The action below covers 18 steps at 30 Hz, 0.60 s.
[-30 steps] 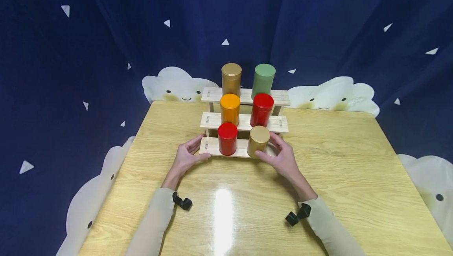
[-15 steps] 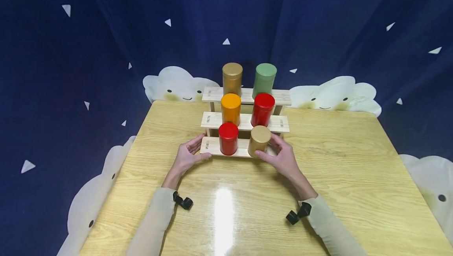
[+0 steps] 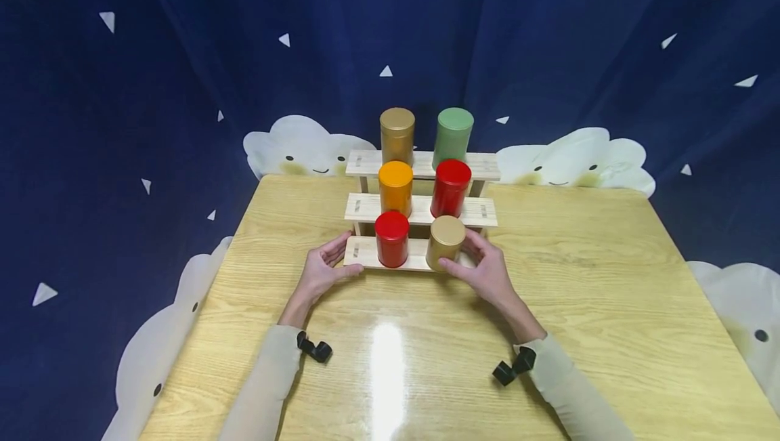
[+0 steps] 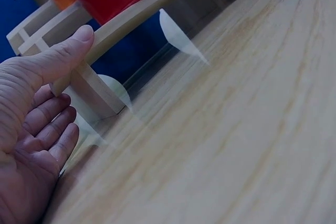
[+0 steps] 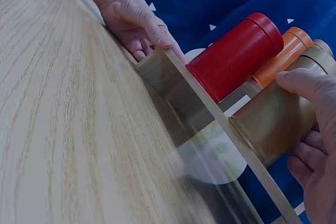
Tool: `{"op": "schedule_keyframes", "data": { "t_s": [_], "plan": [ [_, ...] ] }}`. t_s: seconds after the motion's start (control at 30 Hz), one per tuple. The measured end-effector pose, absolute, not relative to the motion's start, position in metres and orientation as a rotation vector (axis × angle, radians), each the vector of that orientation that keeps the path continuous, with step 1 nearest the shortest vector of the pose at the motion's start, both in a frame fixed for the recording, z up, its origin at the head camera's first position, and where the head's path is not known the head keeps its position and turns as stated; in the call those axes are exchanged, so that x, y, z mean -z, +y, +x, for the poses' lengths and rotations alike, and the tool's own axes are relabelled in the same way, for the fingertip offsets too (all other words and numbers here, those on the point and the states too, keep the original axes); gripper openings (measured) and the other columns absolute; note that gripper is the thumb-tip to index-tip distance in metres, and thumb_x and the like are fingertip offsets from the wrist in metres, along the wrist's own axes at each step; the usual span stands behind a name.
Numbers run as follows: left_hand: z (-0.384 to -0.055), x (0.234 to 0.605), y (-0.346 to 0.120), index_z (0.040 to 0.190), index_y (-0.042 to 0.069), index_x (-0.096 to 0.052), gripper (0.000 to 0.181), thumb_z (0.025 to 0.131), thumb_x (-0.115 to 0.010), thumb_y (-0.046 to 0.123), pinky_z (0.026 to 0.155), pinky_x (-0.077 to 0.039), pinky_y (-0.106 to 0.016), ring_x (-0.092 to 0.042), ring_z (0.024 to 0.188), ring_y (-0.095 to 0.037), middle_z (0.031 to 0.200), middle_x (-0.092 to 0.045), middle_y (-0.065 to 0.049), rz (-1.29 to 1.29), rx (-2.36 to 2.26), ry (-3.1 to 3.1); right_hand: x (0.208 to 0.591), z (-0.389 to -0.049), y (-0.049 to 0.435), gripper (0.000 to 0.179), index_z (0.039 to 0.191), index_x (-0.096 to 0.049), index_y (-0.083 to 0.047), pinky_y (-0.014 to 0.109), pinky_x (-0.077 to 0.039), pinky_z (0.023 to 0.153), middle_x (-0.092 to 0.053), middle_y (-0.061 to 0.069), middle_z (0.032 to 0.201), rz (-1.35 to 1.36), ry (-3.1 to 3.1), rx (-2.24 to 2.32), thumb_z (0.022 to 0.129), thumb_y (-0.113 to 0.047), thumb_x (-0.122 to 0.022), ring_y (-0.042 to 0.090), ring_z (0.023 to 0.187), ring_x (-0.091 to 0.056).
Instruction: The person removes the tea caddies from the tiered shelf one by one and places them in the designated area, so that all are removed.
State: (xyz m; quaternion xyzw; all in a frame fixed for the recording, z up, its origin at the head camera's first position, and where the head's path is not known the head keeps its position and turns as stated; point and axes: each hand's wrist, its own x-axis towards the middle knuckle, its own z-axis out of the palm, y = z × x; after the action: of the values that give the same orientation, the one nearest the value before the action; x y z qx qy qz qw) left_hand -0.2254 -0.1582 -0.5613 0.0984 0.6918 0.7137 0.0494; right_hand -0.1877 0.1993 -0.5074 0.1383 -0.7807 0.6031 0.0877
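Observation:
A three-tier wooden rack (image 3: 361, 253) stands on the table with upright lidded tins on its steps. My left hand (image 3: 321, 270) holds the left end of the bottom step; in the left wrist view, the thumb (image 4: 68, 53) lies against the board's edge and the fingers curl beside its end. A gold tin (image 3: 445, 244) stands on the right of that step, gripped by my right hand (image 3: 487, 271) between thumb and fingers. Left of it is a red tin (image 3: 392, 241). An orange tin (image 3: 396, 190) and another red tin (image 3: 451, 190) occupy the middle step.
On the top step are a second gold tin (image 3: 397, 139) and a green tin (image 3: 453, 139). Behind the wooden table (image 3: 579, 278) hangs a dark blue curtain (image 3: 341, 7) with white triangles and clouds. Black wrist cameras sit on both sleeves.
The view shifts very slightly. Both hands keep their places, and the tins and rack stay where they were.

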Motion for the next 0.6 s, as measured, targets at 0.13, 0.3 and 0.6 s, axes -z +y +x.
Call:
{"op": "schedule_keyframes", "data": {
  "t_s": [0.13, 0.3, 0.6],
  "plan": [
    [-0.2265, 0.5596, -0.1582, 0.150, 0.001, -0.053, 0.081, 0.078, -0.088, -0.007, 0.117, -0.043, -0.028, -0.049, 0.145, -0.032, 0.154, -0.053, -0.016, 0.305, -2.169, 2.123, 0.5053, -0.1886, 0.1992, 0.070, 0.143, -0.061, -0.005, 0.036, -0.052, 0.111, -0.067, 0.014, 0.137, 0.417, -2.322, -1.782, 0.081, -0.006, -0.091, 0.028, 0.122, -0.066],
    [-0.2273, 0.5580, -0.1581, 0.150, 0.001, -0.054, 0.080, 0.078, -0.088, -0.008, 0.118, -0.043, -0.030, -0.049, 0.144, -0.032, 0.154, -0.054, -0.017, 0.313, -2.165, 2.131, 0.5079, -0.1891, 0.1964, 0.070, 0.144, -0.058, -0.002, 0.025, -0.052, 0.109, -0.065, 0.017, 0.138, 0.421, -2.275, -1.842, 0.081, -0.001, -0.089, 0.016, 0.120, -0.066],
    [-0.2260, 0.5615, -0.1587, 0.151, 0.000, -0.053, 0.081, 0.078, -0.088, -0.006, 0.116, -0.044, -0.024, -0.049, 0.145, -0.031, 0.154, -0.053, -0.016, 0.315, -2.162, 2.123, 0.5106, -0.1862, 0.1920, 0.074, 0.144, -0.057, 0.000, 0.020, -0.051, 0.108, -0.064, 0.016, 0.138, 0.395, -2.272, -1.859, 0.079, 0.000, -0.090, 0.006, 0.119, -0.064]
  ]
}}
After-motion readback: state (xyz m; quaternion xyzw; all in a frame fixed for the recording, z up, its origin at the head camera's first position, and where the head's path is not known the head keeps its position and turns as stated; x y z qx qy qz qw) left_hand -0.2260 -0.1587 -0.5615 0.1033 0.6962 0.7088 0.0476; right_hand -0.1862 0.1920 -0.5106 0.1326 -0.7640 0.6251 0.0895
